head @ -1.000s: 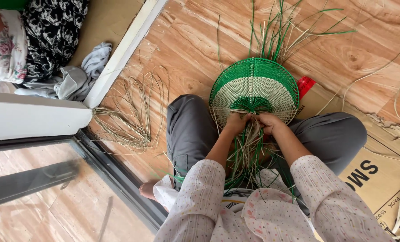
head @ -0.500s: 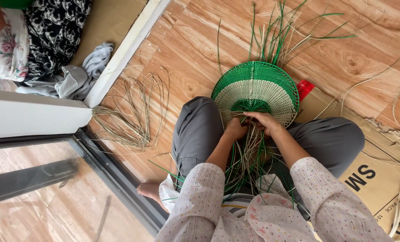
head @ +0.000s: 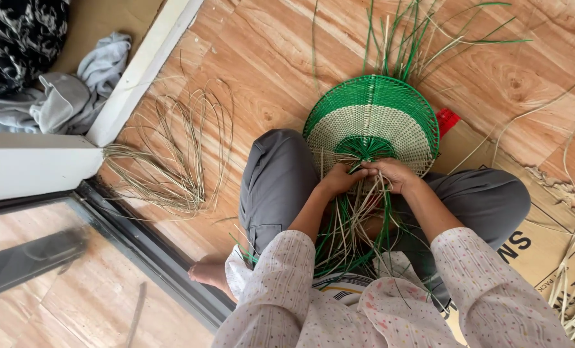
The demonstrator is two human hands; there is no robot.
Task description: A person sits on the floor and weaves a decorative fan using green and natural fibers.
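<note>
A wood-patterned floor (head: 287,58) is seen beneath everything, with a flattened cardboard sheet (head: 538,248) spread on it out past the right fingers. A half-woven round basket piece (head: 372,122), banded green and cream, is propped between the grey-trousered knees (head: 271,183), its near rim touching the fingertips of both hands and its unwoven stakes fanning out on the far side. A looped bundle of pale cane (head: 171,161) is laid well apart, beyond the left fingers, and a grey cloth (head: 75,96) is crumpled farther off still. A small red scrap (head: 447,120) is tucked at the basket's right edge.

The woven piece is judged light, springy and fairly stiff in its finished bands; the loose green and cream strands (head: 352,225) trailing into the lap are judged thin, flexible and somewhat slick, prone to kink if bent sharply. The best hold is judged to be low on a strand, just beside the weave.

Both forearms are brought inward, wrists nearly meeting. The left hand (head: 340,177) is curled closed around a few strands at the rim; the right hand (head: 393,173) is likewise pinched closed on strands, thumb against the left fingers
</note>
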